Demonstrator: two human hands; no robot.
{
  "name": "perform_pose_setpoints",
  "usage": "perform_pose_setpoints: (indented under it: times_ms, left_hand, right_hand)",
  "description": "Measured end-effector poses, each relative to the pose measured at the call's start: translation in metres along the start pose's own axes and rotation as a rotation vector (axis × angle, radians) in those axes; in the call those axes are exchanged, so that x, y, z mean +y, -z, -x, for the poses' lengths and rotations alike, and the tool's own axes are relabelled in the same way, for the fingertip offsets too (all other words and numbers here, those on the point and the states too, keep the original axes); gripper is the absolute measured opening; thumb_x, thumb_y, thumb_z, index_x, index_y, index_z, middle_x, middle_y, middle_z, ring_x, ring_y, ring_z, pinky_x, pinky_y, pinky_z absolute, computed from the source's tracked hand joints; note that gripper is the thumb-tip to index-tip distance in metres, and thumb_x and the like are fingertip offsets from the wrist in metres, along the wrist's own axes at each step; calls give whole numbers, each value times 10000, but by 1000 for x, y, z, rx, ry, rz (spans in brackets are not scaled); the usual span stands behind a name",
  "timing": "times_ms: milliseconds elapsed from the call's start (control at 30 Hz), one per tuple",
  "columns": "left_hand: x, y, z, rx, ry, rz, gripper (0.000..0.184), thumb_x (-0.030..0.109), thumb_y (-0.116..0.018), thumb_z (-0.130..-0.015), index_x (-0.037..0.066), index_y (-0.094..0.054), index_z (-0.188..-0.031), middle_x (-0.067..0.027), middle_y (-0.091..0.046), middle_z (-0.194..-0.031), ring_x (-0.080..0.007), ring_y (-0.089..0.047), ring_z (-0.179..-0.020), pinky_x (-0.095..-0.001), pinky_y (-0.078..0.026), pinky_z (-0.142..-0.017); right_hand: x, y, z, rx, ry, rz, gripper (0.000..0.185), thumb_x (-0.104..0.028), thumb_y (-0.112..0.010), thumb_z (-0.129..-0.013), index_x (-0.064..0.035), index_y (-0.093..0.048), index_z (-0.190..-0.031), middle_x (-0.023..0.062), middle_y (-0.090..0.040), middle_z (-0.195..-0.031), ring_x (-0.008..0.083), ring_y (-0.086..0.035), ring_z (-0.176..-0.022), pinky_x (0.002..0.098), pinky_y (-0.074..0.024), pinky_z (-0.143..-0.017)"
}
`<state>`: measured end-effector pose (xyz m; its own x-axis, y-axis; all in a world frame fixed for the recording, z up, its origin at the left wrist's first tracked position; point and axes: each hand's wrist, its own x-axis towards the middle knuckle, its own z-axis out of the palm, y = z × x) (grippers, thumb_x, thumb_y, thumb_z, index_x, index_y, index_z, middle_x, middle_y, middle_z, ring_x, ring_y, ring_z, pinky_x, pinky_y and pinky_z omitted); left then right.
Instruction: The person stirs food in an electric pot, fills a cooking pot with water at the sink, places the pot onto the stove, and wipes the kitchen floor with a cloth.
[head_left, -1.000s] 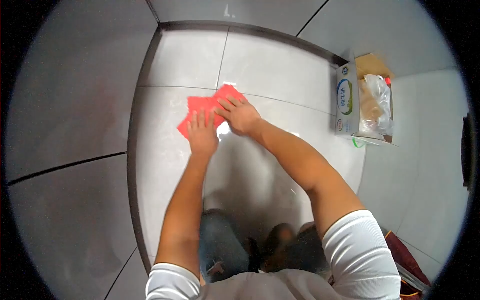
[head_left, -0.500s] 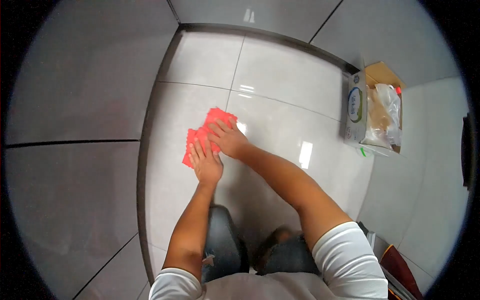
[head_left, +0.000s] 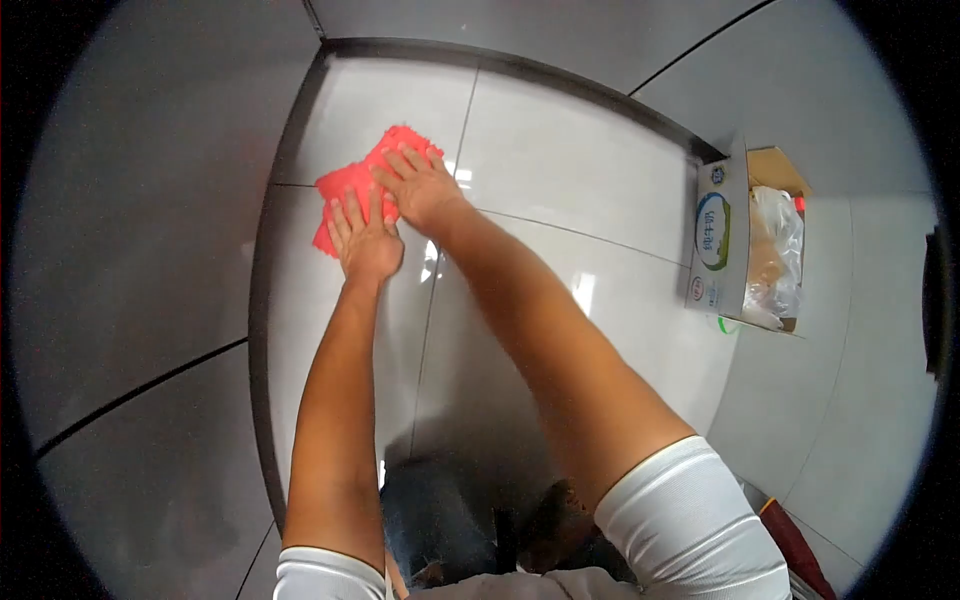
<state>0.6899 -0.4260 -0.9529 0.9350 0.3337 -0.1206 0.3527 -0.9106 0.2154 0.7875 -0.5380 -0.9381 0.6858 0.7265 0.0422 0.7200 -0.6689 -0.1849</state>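
A red cloth (head_left: 345, 183) lies spread on the pale tiled floor (head_left: 560, 150), near the dark edging at the left. On its lower part rests my left hand (head_left: 368, 240), flat with the fingers apart. My right hand (head_left: 422, 192) presses flat on the cloth's upper right part, fingers spread. Both palms face down, side by side, and parts of the cloth are hidden under them.
An open carton (head_left: 722, 240) with plastic bags (head_left: 778, 250) inside stands at the right by the wall. Dark edging (head_left: 262, 300) borders the floor at left and back. A dark red item (head_left: 795, 540) shows at lower right. My knees are below.
Both hands and the red cloth slid back toward me, then forward and left, farther from my body. The arms are now stretched out more. The camera view has shifted too.
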Motion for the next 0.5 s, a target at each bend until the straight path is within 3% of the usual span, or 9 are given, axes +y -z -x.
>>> perform_pose_setpoints:
  times_ms: [100, 133, 267, 367, 500]
  left_hand:
    - [40, 16, 0, -135, -49, 5, 591, 343, -379, -1042, 236, -225, -1603, -112, -72, -1686, -349, 5, -1549, -492, 1, -1240]
    - [48, 11, 7, -94, -96, 35, 590, 325, -409, -1038, 254, -241, -1599, -97, -85, -1686, -334, -4, -1552, -492, -10, -1241]
    - [77, 17, 45, -94, -238, 20, 601, 308, -472, -1024, 238, -280, -1588, -111, -127, -1677, -337, -45, -1549, -508, -47, -1238]
    - [95, -15, 95, 14, -374, 64, 620, 276, -516, -989, 220, -314, -1572, -164, -194, -1649, -420, -153, -1515, -615, -156, -1189]
    - [112, -18, 157, -37, -454, 49, 635, 293, -535, -988, 231, -306, -1576, -162, -194, -1647, -415, -147, -1516, -612, -149, -1192]
  right_hand:
    - [34, 12, 27, -15, -68, -21, 505, -365, -442, -1027, -240, -413, -1515, 64, -322, -1615, 294, -283, -1485, 537, -201, -1196]
    - [42, 13, 43, -2, -82, 3, 499, -368, -435, -1032, -233, -418, -1512, 67, -323, -1615, 297, -280, -1485, 534, -203, -1196]
    - [50, 47, 103, -83, -143, 55, 516, -360, -381, -1055, -208, -349, -1548, 81, -261, -1638, 307, -228, -1503, 514, -209, -1201]
    - [53, 52, 172, -113, -165, 90, 532, -354, -378, -1056, -189, -329, -1559, 103, -245, -1638, 326, -215, -1502, 517, -211, -1197]
    - [31, 54, 249, -152, -257, 73, 560, -380, -387, -1052, -199, -297, -1575, 98, -224, -1648, 319, -191, -1518, 523, -168, -1214]
